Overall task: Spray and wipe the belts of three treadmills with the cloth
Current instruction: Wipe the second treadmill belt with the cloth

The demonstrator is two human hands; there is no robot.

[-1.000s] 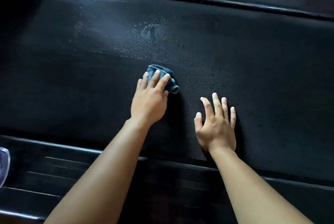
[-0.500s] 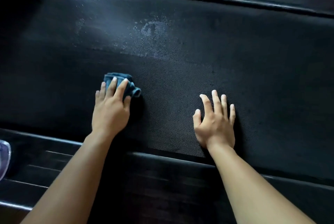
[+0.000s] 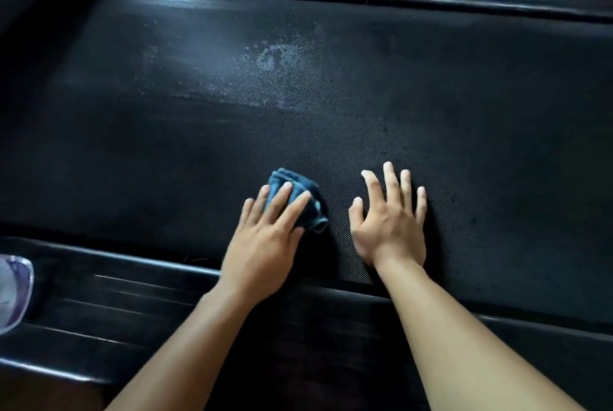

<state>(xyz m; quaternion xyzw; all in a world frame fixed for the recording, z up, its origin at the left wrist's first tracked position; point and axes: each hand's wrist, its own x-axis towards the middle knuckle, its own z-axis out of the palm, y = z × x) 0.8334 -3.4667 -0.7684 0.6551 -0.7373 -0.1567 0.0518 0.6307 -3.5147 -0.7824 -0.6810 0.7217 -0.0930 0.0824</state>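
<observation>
Fingers of left hand [image 3: 262,238] press blue cloth [image 3: 300,198] onto belt [image 3: 431,105]; right hand [image 3: 389,221] lies flat, spread.

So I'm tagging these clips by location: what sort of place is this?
Likely a gym or exercise room, though little of the room shows: a wide black textured treadmill belt, a ribbed side rail beside it, and the left hand pressing a blue cloth on it.
</observation>
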